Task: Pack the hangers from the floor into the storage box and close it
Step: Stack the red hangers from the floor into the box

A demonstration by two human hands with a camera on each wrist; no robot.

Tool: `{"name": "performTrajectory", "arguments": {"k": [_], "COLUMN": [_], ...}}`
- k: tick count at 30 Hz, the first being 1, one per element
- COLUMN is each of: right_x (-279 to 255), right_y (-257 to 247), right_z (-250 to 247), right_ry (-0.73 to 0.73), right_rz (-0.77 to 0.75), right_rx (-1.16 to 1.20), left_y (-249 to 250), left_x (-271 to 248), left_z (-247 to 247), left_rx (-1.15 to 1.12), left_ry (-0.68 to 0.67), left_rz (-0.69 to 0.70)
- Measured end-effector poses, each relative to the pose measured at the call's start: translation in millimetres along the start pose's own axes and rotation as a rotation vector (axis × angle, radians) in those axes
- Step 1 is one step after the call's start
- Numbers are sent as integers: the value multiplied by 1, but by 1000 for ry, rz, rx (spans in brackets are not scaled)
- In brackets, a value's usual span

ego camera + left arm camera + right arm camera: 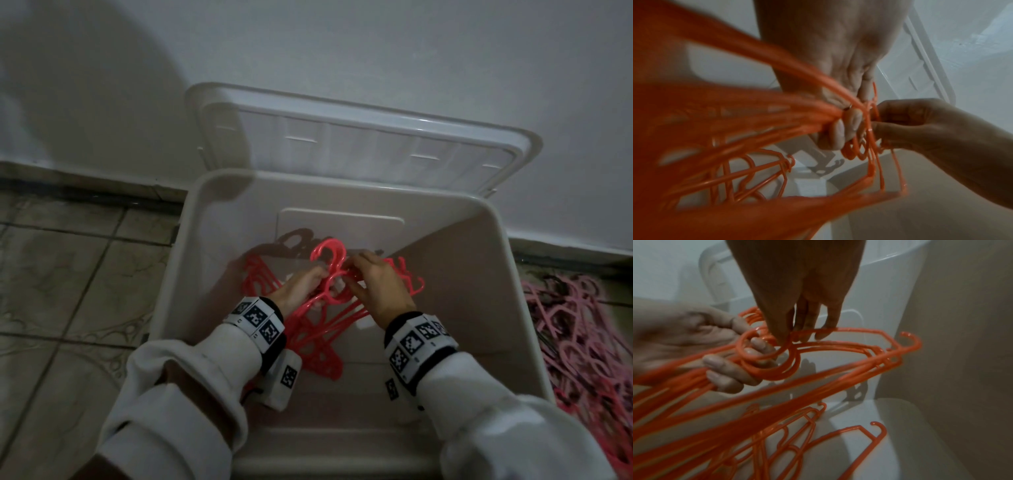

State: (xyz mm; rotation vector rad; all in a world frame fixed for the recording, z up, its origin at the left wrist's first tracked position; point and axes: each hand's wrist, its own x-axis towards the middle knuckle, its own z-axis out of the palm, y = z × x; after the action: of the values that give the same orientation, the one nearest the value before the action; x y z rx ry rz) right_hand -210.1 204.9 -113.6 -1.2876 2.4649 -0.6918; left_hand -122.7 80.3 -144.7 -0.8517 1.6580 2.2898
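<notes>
Both hands hold one bundle of red hangers (323, 308) by its gathered necks, the left hand (301, 287) curled round them and the right hand (376, 284) pinching at the hooks, low inside the open storage box (219, 219); light, stiff, snag-prone plastic, more waiting on the floor (68, 274) at three o'clock.

white sleeves (191, 394), black wristbands with white square-coded tags (255, 317), small ring (848, 107).

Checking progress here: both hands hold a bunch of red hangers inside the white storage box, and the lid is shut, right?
Not quite. The lid stands open against the wall, as the head view shows. Both hands do hold the red hangers inside the storage box.
</notes>
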Motion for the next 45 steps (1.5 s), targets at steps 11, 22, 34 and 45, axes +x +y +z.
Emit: {"name": "performTrajectory", "arguments": {"k": [11, 22, 34, 45], "right_x": [-7, -3, -7, -7], "right_y": [-3, 6, 10, 8], "right_z": [-8, 1, -19, -14], "right_ry": [2, -126, 70, 3], "right_rz": [83, 170, -35, -94], "right_rx": [-129, -356, -13, -61], "left_y": [0, -3, -1, 5], "left_x": [7, 9, 13, 7], "left_z": [-1, -4, -13, -9], "left_rx": [147, 259, 245, 231], "left_ry": [86, 153, 165, 256], "left_rz": [158, 156, 150, 103]}}
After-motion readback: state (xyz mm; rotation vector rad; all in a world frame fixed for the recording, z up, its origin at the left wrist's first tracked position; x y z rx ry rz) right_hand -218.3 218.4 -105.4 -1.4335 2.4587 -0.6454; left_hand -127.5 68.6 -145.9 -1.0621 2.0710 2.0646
